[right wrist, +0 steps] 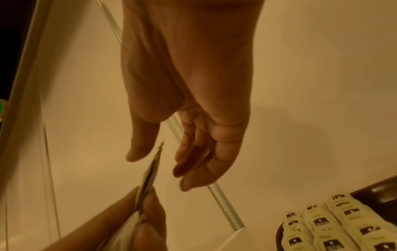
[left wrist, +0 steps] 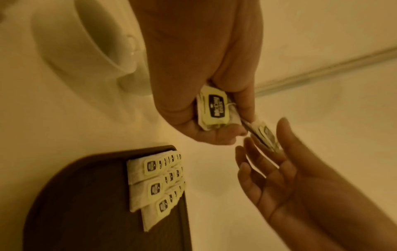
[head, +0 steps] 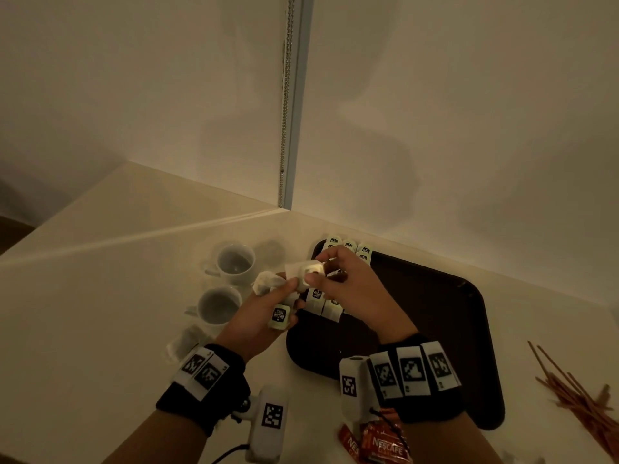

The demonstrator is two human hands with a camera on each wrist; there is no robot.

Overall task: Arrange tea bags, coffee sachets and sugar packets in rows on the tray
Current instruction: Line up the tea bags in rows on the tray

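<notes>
My left hand grips a bunch of pale tea bags with black-and-cream tags, just left of the dark brown tray. One tea bag sticks out of that bunch toward my right hand. In the right wrist view this bag stands edge-on between the spread thumb and fingers of my right hand, which are not closed on it. Several tea bags lie in overlapping rows on the tray's far left corner.
Two white cups stand left of the tray. Red Nescafe sachets lie near the counter's front edge. A heap of thin brown sticks lies to the right. Walls close the corner behind, with a bead chain.
</notes>
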